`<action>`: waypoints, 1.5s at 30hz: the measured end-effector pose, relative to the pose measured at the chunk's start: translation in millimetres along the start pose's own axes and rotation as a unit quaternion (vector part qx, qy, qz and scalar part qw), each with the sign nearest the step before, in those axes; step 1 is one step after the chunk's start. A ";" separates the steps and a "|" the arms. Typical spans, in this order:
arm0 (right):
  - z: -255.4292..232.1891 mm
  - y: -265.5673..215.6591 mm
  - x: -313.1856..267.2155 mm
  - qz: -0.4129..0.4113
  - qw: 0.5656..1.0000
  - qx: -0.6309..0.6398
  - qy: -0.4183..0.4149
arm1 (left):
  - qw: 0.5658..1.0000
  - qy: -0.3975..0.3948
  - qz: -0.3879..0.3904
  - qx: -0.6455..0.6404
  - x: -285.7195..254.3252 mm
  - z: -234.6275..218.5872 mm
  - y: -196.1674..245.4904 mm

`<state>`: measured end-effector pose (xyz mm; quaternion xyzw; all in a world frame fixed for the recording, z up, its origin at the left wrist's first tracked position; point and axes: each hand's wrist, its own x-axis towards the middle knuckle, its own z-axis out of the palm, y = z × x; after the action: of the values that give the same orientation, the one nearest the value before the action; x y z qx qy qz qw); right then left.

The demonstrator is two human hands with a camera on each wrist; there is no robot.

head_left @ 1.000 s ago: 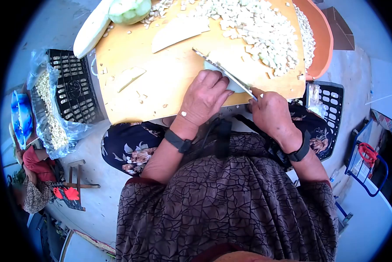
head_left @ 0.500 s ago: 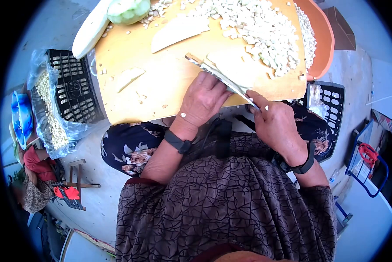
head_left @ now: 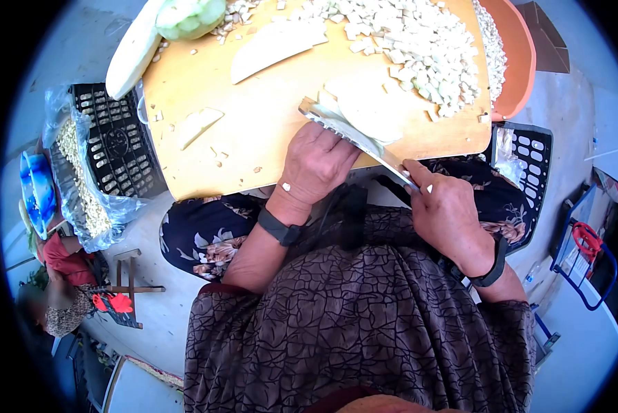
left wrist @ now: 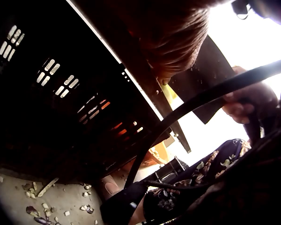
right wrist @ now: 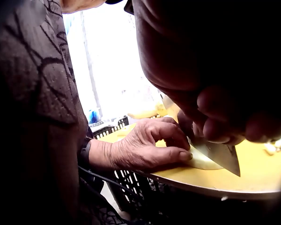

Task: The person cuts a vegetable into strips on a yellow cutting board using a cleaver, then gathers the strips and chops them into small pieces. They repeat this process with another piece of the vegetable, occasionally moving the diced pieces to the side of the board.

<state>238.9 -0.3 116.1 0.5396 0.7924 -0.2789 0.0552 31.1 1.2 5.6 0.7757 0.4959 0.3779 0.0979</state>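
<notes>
My right hand (head_left: 446, 213) grips a broad-bladed knife (head_left: 367, 142), its handle hidden in the fist. The blade slants from lower right to upper left, close over the near part of a wooden board (head_left: 254, 151). Directly left of it, my left hand (head_left: 317, 160) has bent fingers and thumb on a pale vegetable piece (right wrist: 204, 162), seen best in the right wrist view. On the blade's far side lies a pale, flat slice (head_left: 371, 113), washed out by glare. The left wrist view is dark, with the blade (left wrist: 201, 79) beside the left hand.
Diced vegetable (head_left: 426, 55) is heaped on the board's far right, before an orange basin (head_left: 522, 62). A long pale vegetable (head_left: 131, 55), a pale green one (head_left: 192, 17) and two cut pieces lie leftward. Black crates (head_left: 120, 131) flank the board; another person (head_left: 68, 289) sits at left.
My right hand has drawn back to the right and toward my body with the knife. More of the pale slice beyond the blade now shows. My left hand has barely moved.
</notes>
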 end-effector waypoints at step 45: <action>38.3 14.0 1.7 -0.134 0.985 0.008 0.104 | 0.841 -0.481 0.212 0.126 120.8 -12.0 -10.4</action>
<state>242.4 -14.4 78.0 0.4553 0.8566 -0.2324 -0.0700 42.6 105.5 67.6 0.9519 0.2530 -0.0973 0.1427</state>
